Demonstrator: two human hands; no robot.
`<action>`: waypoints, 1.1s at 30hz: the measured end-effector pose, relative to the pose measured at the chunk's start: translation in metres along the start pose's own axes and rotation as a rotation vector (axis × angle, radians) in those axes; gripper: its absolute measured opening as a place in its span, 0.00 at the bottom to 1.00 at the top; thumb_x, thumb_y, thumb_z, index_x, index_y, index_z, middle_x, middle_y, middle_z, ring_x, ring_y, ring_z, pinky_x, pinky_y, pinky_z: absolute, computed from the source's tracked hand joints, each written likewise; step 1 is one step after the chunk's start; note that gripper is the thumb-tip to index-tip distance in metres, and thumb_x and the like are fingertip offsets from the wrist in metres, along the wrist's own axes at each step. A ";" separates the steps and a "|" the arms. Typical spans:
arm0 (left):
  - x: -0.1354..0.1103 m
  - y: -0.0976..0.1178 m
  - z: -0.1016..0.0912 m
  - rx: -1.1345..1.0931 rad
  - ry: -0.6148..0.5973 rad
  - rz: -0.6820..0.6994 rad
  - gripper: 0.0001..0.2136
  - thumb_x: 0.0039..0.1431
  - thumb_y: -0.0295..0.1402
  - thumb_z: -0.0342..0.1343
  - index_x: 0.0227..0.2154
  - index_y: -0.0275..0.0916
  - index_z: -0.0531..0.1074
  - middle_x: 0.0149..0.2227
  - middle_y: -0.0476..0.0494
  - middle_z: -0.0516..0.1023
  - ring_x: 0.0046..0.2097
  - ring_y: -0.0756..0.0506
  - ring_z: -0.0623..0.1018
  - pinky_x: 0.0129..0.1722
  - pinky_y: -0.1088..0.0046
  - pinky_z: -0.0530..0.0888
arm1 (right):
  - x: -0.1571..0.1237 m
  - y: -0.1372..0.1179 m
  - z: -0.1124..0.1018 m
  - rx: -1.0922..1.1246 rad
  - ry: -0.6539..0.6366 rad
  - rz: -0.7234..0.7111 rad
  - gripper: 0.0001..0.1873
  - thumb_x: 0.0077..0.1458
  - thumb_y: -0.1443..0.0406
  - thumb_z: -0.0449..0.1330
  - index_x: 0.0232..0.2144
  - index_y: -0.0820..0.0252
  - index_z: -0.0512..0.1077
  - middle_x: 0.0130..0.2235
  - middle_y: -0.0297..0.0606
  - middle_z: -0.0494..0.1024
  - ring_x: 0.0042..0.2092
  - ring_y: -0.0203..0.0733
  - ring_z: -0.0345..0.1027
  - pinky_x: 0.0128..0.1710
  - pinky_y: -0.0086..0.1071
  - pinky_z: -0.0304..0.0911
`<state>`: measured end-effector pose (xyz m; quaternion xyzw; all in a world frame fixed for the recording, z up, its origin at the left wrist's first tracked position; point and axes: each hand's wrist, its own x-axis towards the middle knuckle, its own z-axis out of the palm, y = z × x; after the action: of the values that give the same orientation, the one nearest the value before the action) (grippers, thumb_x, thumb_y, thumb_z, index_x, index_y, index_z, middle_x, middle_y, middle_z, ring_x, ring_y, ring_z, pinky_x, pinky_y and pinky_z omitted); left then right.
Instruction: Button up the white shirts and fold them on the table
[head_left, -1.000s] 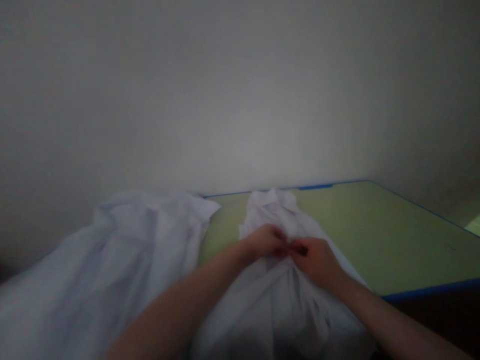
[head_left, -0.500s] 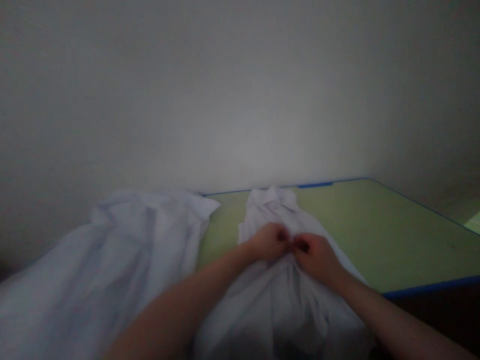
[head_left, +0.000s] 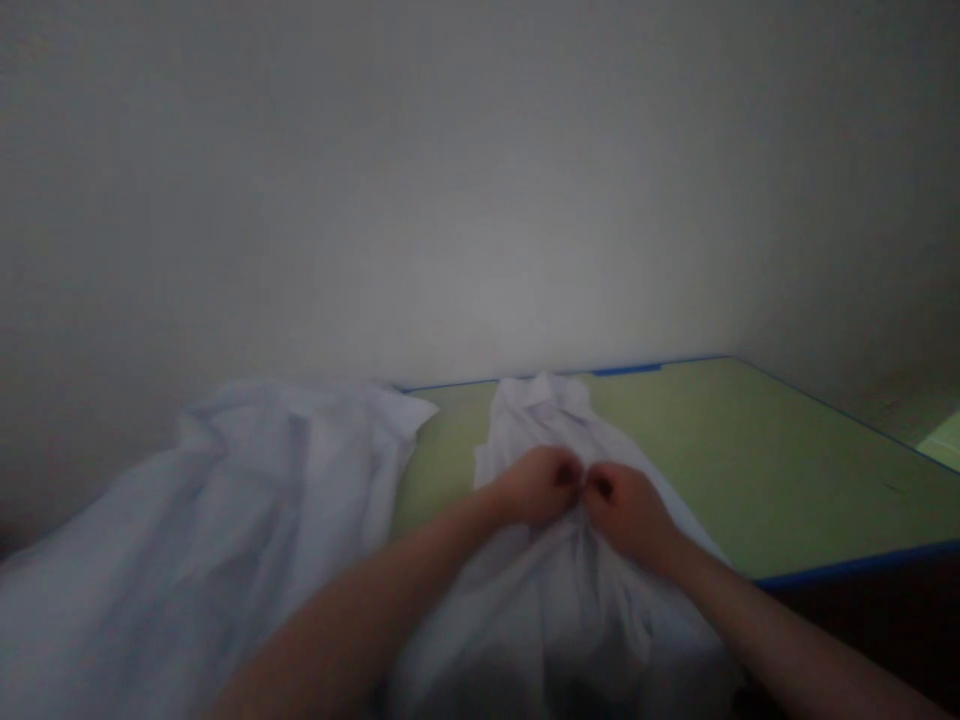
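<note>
A green table [head_left: 780, 450] with a blue edge [head_left: 862, 564] shows at centre and lower right; on it lie a rumpled white cloth [head_left: 240, 530], lower left, and a gathered white cloth [head_left: 517, 610], lower centre.

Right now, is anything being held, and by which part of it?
The left hand and right hand pinch the white cloth beneath them where its folds gather, partway along; finer detail is too blurred.

Indoors, exact kind unclear, wall [head_left: 480, 200], table [head_left: 750, 470]
</note>
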<state>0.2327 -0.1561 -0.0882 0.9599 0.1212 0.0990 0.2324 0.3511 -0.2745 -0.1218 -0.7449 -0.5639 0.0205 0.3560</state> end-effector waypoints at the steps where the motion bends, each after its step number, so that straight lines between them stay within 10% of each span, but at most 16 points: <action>1: 0.000 0.001 -0.001 0.002 0.011 0.013 0.08 0.48 0.30 0.49 0.30 0.35 0.71 0.27 0.48 0.73 0.29 0.50 0.69 0.29 0.76 0.62 | 0.002 0.002 0.001 0.054 -0.022 0.017 0.09 0.49 0.65 0.51 0.23 0.60 0.69 0.24 0.34 0.71 0.28 0.34 0.61 0.28 0.27 0.49; 10: -0.003 -0.011 -0.002 0.066 0.052 0.021 0.08 0.47 0.29 0.50 0.32 0.36 0.67 0.29 0.48 0.72 0.30 0.50 0.68 0.28 0.77 0.62 | 0.033 0.016 -0.014 0.000 -0.297 -0.134 0.10 0.49 0.64 0.53 0.22 0.61 0.71 0.24 0.34 0.73 0.28 0.35 0.64 0.28 0.27 0.52; 16: -0.002 -0.011 0.001 0.127 -0.043 -0.042 0.06 0.48 0.33 0.51 0.28 0.37 0.68 0.27 0.49 0.72 0.27 0.51 0.68 0.26 0.77 0.61 | 0.122 0.020 -0.018 -0.169 -0.164 -0.166 0.21 0.52 0.66 0.53 0.49 0.62 0.67 0.47 0.44 0.72 0.45 0.39 0.65 0.41 0.28 0.56; 22: -0.006 -0.012 -0.009 0.190 -0.107 -0.090 0.10 0.45 0.39 0.55 0.27 0.37 0.71 0.27 0.47 0.74 0.28 0.49 0.70 0.27 0.75 0.62 | 0.189 0.029 -0.003 -0.219 -0.440 -0.148 0.08 0.44 0.63 0.59 0.22 0.64 0.73 0.21 0.35 0.71 0.26 0.35 0.63 0.27 0.25 0.54; 33: -0.012 -0.027 -0.033 0.426 0.103 -0.202 0.28 0.42 0.55 0.54 0.41 0.38 0.66 0.40 0.39 0.73 0.38 0.39 0.74 0.36 0.65 0.69 | 0.296 -0.005 -0.032 -0.244 -0.053 -0.235 0.14 0.57 0.64 0.47 0.36 0.66 0.70 0.37 0.46 0.73 0.37 0.39 0.63 0.36 0.29 0.55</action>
<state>0.2078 -0.1229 -0.0738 0.9639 0.2466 0.0965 0.0271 0.4681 -0.0375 0.0146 -0.7105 -0.6548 -0.0702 0.2479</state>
